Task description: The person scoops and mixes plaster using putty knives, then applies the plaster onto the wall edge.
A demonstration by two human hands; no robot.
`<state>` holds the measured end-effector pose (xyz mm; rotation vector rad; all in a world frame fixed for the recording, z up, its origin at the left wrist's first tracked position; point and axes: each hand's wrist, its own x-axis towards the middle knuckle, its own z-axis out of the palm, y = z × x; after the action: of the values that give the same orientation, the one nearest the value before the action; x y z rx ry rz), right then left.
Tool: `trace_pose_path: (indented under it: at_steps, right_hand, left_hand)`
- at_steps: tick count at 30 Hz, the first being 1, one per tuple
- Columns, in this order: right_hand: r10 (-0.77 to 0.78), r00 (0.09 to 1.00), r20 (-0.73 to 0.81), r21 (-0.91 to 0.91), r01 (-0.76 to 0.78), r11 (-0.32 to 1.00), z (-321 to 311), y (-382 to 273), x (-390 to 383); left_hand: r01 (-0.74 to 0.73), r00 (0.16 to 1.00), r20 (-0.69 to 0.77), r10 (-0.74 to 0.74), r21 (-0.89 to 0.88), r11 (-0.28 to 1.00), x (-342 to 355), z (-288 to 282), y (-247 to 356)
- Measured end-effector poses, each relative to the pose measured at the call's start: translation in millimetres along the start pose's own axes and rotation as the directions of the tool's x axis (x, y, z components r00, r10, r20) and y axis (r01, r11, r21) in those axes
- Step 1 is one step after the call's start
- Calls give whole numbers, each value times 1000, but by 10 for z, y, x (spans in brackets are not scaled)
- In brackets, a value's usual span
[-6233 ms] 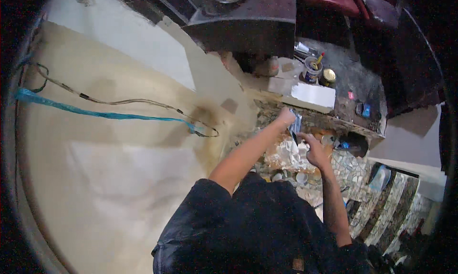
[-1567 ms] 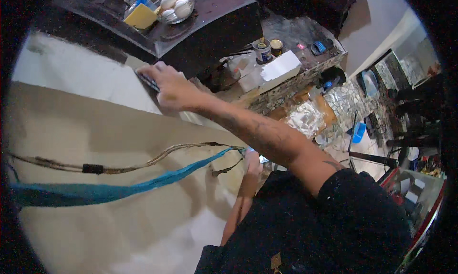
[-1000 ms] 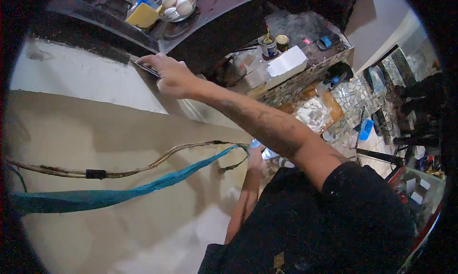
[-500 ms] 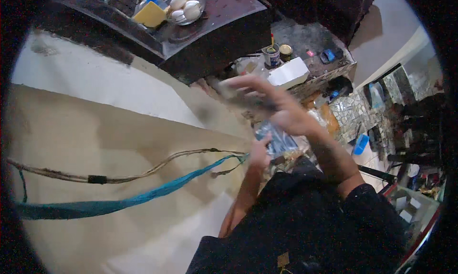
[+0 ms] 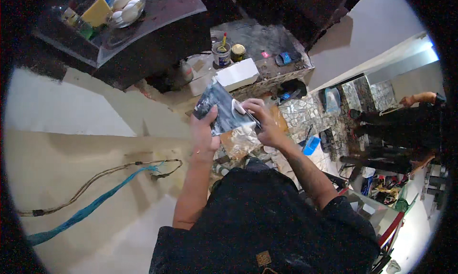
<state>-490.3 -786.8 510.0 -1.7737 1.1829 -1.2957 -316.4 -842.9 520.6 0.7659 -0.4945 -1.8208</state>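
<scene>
- A second ago the right hand [image 5: 267,127] was out at the wall [image 5: 62,107]; now it is back in front of the body, its fingers at the right edge of a gray plate [image 5: 220,98].
- That seems to move the work from the wall to the plate: a white lump of paste [image 5: 238,107] sits just left of the right fingertips, and white smears streak the plate's face.
- The plate is between the two hands, tilted, its upper corner pointing away from the body beyond the left fingers.
- The left hand [image 5: 204,132] grips the plate from the lower left, thumb laid over the face, the other fingers mostly hidden behind it; the forearm rises almost straight.
- The right fingers are bent and seem to pinch a thin dark blade [image 5: 250,116], largely covered by the hand; the forearm slants in from the lower right.
- Below the plate and between the hands, more white paste lies on a brown sheet [image 5: 229,146].
- Beyond the fingers are a white block [image 5: 238,73], a tub [image 5: 221,58] and a round tin [image 5: 238,54].
</scene>
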Motion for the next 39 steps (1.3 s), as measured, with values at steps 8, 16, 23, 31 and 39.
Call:
trace_pose_path:
  at_steps: [8,16,23,31,39]
  right_hand:
    - [158,961,229,-280,-90,956,-502,-70,413]
    - [76,881,467,-452,164,877,-217,-88,332]
    - [204,756,622,236,-430,871,97,-387,762]
    - [-86,996,5,476,73,876,1540,-989,2135]
    - [-279,935,-221,213,325,921,2040,-960,2774]
  left_hand:
    - [-17,993,-104,51,303,953,120,141,-109]
    - [39,927,-335,166,528,848,235,150,117]
    - [176,913,-400,79,561,809,285,-951,-38]
    - [178,945,-317,-79,299,937,-319,-1390,-363]
    - [424,896,-284,-341,322,846,-498,-1829,-301]
